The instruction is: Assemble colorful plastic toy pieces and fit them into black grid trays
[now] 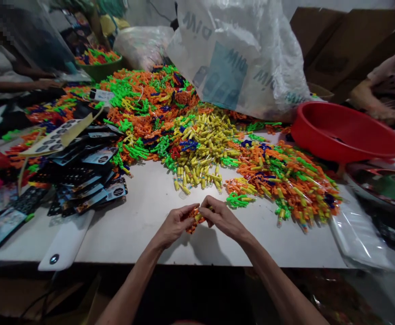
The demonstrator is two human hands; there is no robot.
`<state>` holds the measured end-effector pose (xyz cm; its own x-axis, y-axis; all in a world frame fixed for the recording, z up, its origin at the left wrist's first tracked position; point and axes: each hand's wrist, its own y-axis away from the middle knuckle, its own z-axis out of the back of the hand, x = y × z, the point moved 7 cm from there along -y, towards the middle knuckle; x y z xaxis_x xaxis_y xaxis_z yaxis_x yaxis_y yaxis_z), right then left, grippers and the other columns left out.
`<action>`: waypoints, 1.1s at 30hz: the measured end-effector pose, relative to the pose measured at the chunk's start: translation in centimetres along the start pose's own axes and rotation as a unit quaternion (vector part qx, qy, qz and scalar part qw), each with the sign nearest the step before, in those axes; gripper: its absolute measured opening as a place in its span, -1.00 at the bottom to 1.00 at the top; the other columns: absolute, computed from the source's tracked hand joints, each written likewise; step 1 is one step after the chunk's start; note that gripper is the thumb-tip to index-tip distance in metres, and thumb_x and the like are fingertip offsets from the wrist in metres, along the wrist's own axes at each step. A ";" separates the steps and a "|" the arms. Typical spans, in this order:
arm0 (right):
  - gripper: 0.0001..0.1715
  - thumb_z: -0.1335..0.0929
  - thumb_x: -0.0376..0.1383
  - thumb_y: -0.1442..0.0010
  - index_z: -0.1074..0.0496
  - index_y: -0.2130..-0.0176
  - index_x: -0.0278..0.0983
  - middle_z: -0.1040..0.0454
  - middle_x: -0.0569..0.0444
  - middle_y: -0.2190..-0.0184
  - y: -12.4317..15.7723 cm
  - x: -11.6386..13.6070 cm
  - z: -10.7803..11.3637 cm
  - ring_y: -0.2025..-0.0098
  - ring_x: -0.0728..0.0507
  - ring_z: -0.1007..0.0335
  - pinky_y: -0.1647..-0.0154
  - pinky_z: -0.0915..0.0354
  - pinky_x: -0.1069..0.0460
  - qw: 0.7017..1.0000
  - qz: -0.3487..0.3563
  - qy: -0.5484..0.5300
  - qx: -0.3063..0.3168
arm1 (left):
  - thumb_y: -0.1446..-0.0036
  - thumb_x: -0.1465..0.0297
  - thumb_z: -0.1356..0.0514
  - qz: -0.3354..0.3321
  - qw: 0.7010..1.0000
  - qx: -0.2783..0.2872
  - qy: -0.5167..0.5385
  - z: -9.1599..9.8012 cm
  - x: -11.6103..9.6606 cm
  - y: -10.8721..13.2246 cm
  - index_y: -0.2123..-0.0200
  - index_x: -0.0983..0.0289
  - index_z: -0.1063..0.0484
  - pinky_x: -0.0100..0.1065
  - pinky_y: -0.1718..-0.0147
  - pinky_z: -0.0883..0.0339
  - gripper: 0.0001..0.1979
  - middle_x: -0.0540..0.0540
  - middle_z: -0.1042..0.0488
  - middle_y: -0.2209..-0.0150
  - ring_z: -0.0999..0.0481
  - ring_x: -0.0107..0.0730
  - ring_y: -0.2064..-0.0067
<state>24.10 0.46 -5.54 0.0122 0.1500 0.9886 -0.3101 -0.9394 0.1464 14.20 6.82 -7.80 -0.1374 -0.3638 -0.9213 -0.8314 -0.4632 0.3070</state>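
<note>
Just above the front of the white table, my two hands meet. My left hand (pixel 173 225) is closed around an orange plastic toy (pixel 190 227) whose exact shape is partly hidden by the fingers. My right hand (pixel 223 217) pinches a small yellow tube (pixel 198 218) against that toy. Beyond my hands lies a heap of small yellow tubes with clear ends (pixel 204 144). To the right, a pile of orange, green and blue toys paired with yellow tubes (pixel 285 180) spreads out, with a green toy (pixel 236 200) at its near edge.
A big heap of loose orange and green toys (pixel 143 104) fills the back. Stacked black printed cards (pixel 85 176) and a white device (pixel 65 243) are on the left. A red basin (pixel 346 131), a large plastic sack (pixel 245 54) and clear bags (pixel 360 234) stand around. Other people sit at both sides.
</note>
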 end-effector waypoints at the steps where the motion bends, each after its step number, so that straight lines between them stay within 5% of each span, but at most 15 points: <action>1: -0.77 -0.30 -0.17 -0.12 -0.25 0.47 -0.25 -0.26 0.23 0.59 0.0 0.1 0.1 0.54 0.02 -0.18 0.51 -0.11 0.11 0.999 0.017 0.040 -0.019 | 0.09 0.31 -0.31 -0.001 1.000 0.002 -0.016 -0.2 0.1 -0.2 0.04 0.26 -0.46 -0.45 0.42 -0.23 -0.53 0.13 -0.52 0.23 -0.40 -0.44 0.38; 5: -0.75 -0.30 -0.16 -0.09 -0.27 0.50 -0.25 -0.26 0.19 0.59 -0.2 -0.7 2.9 0.50 -0.02 -0.18 0.47 -0.11 0.08 0.994 0.014 0.072 -0.080 | 0.03 0.32 -0.25 -0.019 0.997 0.011 -0.079 -0.6 -0.1 -1.2 -0.03 0.25 -0.39 -0.42 0.42 -0.27 -0.50 0.14 -0.52 0.21 -0.43 -0.38 0.35; 8: -0.73 -0.31 -0.11 -0.03 -0.29 0.51 -0.25 -0.29 0.14 0.58 -0.3 -0.6 8.9 0.50 -0.07 -0.20 0.46 -0.13 0.03 0.979 -0.004 0.111 -0.172 | 0.00 0.35 -0.20 -0.112 0.968 -0.027 -0.223 1.4 -2.5 -2.9 -0.02 0.24 -0.40 -0.32 0.27 -0.33 -0.55 0.18 -0.47 0.11 -0.44 -0.26 0.18; 10: -0.74 -0.31 -0.10 -0.02 -0.34 0.47 -0.26 -0.36 0.05 0.49 -0.1 0.9 13.4 0.40 -0.13 -0.25 0.38 -0.15 -0.01 0.925 0.009 0.244 -0.291 | -0.06 0.38 -0.13 -0.170 0.915 -0.094 -0.354 4.2 -5.0 -4.7 -0.01 0.24 -0.40 -0.25 0.14 -0.32 -0.60 0.18 -0.44 0.06 -0.42 -0.23 0.10; 12: -0.74 -0.29 -0.12 -0.07 -0.38 0.41 -0.26 -0.39 -0.06 0.34 -0.5 2.4 15.3 0.24 -0.21 -0.27 0.28 -0.15 -0.05 0.837 0.010 0.411 -0.361 | -0.08 0.45 -0.07 -0.187 0.827 -0.200 -0.491 7.6 -7.7 -6.9 0.00 0.24 -0.39 -0.16 -0.03 -0.20 -0.62 0.20 -0.39 0.00 -0.34 -0.16 -0.04; 14: -0.76 -0.26 -0.16 -0.13 -0.39 0.40 -0.26 -0.39 -0.09 0.27 -2.6 2.2 14.1 0.19 -0.23 -0.27 0.26 -0.14 -0.05 0.791 -0.016 0.524 -0.316 | -0.06 0.54 -0.04 -0.152 0.732 -0.284 -0.601 10.5 -9.6 -9.2 -0.06 0.26 -0.32 -0.04 -0.13 -0.02 -0.54 0.24 -0.26 -0.13 -0.15 -0.06 -0.19; 16: -0.84 -0.28 -0.27 -0.11 -0.38 0.45 -0.27 -0.40 -0.05 0.33 -5.2 0.4 11.1 0.28 -0.19 -0.31 0.34 -0.11 0.00 0.791 -0.050 0.571 -0.215 | -0.01 0.59 -0.06 -0.112 0.683 -0.310 -0.651 12.3 -10.6 -11.3 -0.11 0.29 -0.25 0.07 -0.16 0.11 -0.46 0.30 -0.15 -0.20 -0.02 0.03 -0.25; 21: -0.86 -0.25 -0.43 -0.07 -0.38 0.43 -0.30 -0.39 -0.05 0.39 -7.9 -2.5 6.8 0.41 -0.12 -0.30 0.47 0.03 0.03 0.759 -0.095 0.629 -0.138 | -0.09 0.57 0.01 -0.082 0.675 -0.263 -0.685 13.3 -9.3 -12.2 -0.08 0.34 -0.26 -0.08 -0.11 -0.01 -0.55 0.32 -0.35 -0.03 -0.26 -0.08 -0.11; 27: -0.88 -0.25 -0.36 -0.06 -0.32 0.49 -0.28 -0.38 0.03 0.47 -5.7 -1.7 7.1 0.39 -0.10 -0.29 0.46 0.02 0.06 0.799 -0.078 0.576 -0.153 | -0.07 0.53 -0.01 -0.070 0.689 -0.261 -0.672 12.9 -5.9 -7.5 0.15 0.26 -0.38 -0.24 0.04 -0.18 -0.72 0.19 -0.42 0.13 -0.34 -0.17 0.01; 33: -0.81 -0.27 -0.19 -0.01 -0.37 0.42 -0.26 -0.35 0.12 0.59 -5.6 -3.1 4.6 0.49 -0.08 -0.27 0.52 -0.06 0.08 0.947 -0.030 0.275 -0.163 | -0.04 0.25 -0.15 -0.015 0.745 -0.336 -0.577 14.3 -6.7 -8.0 -0.08 0.27 -0.22 -0.23 0.10 -0.22 -0.48 0.24 -0.35 0.01 -0.34 -0.11 -0.02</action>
<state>30.13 3.88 -9.23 -0.4297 0.4220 0.7983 -0.6032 -0.7920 0.0940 14.11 24.51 -7.54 -0.8173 0.4113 -0.4036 -0.4398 -0.8978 -0.0243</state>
